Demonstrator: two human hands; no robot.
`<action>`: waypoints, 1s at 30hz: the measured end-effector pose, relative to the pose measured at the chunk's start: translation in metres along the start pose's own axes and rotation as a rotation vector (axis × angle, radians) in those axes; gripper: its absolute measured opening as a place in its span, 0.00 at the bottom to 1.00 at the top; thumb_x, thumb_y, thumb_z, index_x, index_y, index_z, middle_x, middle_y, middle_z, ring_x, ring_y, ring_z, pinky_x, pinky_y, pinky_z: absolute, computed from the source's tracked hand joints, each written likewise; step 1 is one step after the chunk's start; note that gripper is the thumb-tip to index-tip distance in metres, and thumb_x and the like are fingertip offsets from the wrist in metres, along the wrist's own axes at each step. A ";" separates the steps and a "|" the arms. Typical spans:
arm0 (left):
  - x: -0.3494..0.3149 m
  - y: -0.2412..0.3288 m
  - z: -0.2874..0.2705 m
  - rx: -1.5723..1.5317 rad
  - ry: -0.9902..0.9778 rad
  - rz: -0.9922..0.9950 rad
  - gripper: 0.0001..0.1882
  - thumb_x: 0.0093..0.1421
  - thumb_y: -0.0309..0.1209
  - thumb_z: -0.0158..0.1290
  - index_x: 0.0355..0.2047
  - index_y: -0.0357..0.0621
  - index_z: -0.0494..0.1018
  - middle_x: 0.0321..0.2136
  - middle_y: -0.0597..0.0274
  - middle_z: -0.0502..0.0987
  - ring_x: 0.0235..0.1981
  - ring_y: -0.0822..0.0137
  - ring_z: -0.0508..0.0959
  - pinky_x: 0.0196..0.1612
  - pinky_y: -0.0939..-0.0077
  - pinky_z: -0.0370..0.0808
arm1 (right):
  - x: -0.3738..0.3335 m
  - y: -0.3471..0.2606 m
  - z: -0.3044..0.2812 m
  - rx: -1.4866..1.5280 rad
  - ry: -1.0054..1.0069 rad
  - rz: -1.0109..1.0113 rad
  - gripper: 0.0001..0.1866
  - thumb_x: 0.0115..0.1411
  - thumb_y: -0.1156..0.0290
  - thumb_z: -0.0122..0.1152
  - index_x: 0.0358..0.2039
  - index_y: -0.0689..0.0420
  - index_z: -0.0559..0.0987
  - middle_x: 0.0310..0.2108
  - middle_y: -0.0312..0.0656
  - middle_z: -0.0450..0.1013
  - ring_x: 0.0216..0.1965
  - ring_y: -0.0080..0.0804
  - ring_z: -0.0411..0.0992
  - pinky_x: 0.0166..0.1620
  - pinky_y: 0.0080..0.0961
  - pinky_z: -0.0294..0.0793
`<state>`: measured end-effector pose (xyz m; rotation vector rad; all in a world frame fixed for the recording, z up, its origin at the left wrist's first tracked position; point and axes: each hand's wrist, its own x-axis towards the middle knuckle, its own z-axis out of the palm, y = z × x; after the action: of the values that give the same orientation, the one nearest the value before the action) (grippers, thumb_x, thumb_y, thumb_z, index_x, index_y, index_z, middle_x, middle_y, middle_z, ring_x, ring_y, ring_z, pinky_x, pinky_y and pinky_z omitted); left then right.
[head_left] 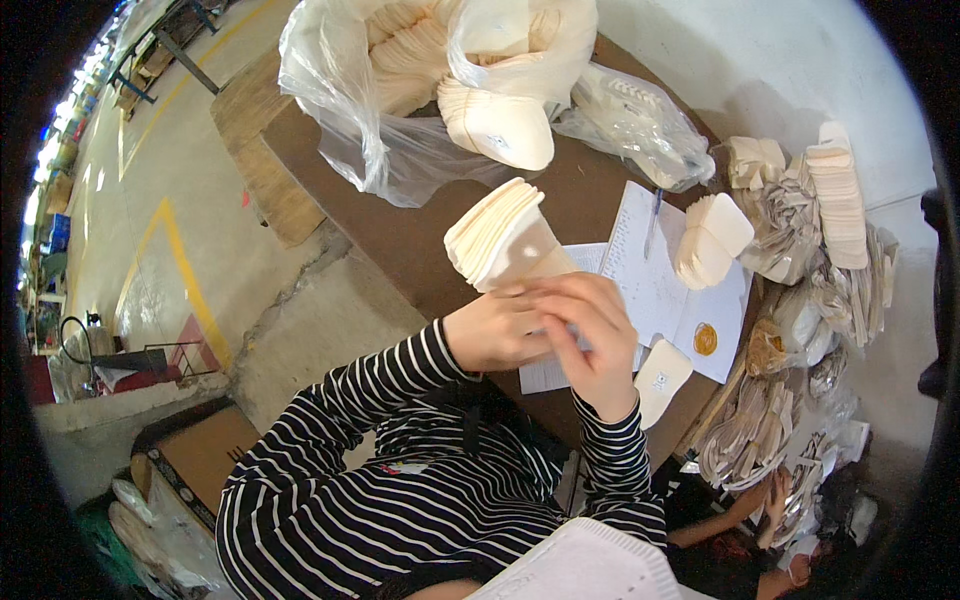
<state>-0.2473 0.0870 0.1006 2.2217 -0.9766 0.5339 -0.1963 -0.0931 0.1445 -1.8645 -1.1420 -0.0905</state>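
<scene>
A fanned stack of cream insoles [497, 232] sticks up and to the left from between my two hands, above the brown table. My left hand [500, 328] is closed at the near end of the stack, its fingertips partly covered. Over it curls my right hand [588, 325], fingers bent and thumb drawn in, closed around the same end; the grip itself is hidden and slightly blurred. Beside my right wrist lies a single insole [661, 382] with a small blue print. Another small stack of insoles [713, 240] rests on papers to the right.
An open clear plastic bag [340, 110] full of insoles occupies the table's far side. Next to it lies a smaller plastic bag [640, 125]. A pen [653, 225] lies on written papers [625, 265]. Bundled strips [745, 440] line the right edge, where another person's hands [765, 510] work.
</scene>
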 end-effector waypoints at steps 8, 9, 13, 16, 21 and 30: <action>-0.012 0.000 -0.043 -0.270 0.218 -0.123 0.09 0.51 0.28 0.65 0.32 0.39 0.80 0.32 0.55 0.80 0.35 0.54 0.81 0.45 0.63 0.77 | 0.015 0.010 0.019 -0.194 -0.195 0.028 0.19 0.56 0.70 0.62 0.49 0.60 0.78 0.53 0.43 0.73 0.51 0.43 0.69 0.56 0.38 0.68; -0.007 -0.010 -0.044 -0.051 0.277 -0.182 0.13 0.52 0.27 0.63 0.37 0.37 0.79 0.39 0.52 0.79 0.43 0.52 0.79 0.50 0.60 0.75 | 0.016 0.011 0.023 -0.263 -0.142 -0.039 0.17 0.55 0.69 0.63 0.44 0.61 0.79 0.49 0.42 0.73 0.48 0.43 0.69 0.54 0.38 0.68; -0.004 -0.032 -0.026 0.278 0.252 -0.355 0.12 0.56 0.24 0.55 0.42 0.40 0.78 0.48 0.57 0.78 0.58 0.56 0.72 0.61 0.59 0.67 | 0.036 0.008 0.024 -0.338 -0.214 -0.047 0.12 0.53 0.70 0.65 0.37 0.60 0.80 0.42 0.41 0.73 0.43 0.42 0.68 0.49 0.36 0.69; 0.001 -0.028 -0.021 0.375 0.273 -0.401 0.13 0.56 0.27 0.54 0.42 0.43 0.78 0.48 0.63 0.79 0.58 0.61 0.72 0.63 0.59 0.63 | 0.043 0.000 0.026 -0.422 -0.184 -0.024 0.11 0.51 0.69 0.67 0.33 0.60 0.79 0.38 0.41 0.71 0.43 0.41 0.68 0.48 0.36 0.69; 0.004 -0.029 -0.021 0.559 0.253 -0.505 0.13 0.56 0.31 0.53 0.41 0.57 0.80 0.45 0.79 0.80 0.57 0.74 0.72 0.68 0.58 0.49 | 0.036 0.011 0.023 -0.360 -0.210 -0.246 0.10 0.49 0.68 0.69 0.24 0.60 0.77 0.35 0.41 0.70 0.44 0.43 0.68 0.47 0.39 0.71; 0.010 -0.036 -0.023 0.505 0.266 -0.532 0.15 0.58 0.26 0.51 0.41 0.58 0.82 0.46 0.79 0.81 0.59 0.70 0.73 0.68 0.59 0.48 | -0.049 0.050 -0.020 -0.540 -0.110 0.227 0.06 0.53 0.77 0.65 0.32 0.61 0.79 0.41 0.45 0.73 0.47 0.47 0.71 0.53 0.39 0.71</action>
<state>-0.2154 0.1168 0.1090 2.6184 -0.0917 0.8590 -0.1799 -0.1473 0.0996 -2.4936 -1.0357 -0.1830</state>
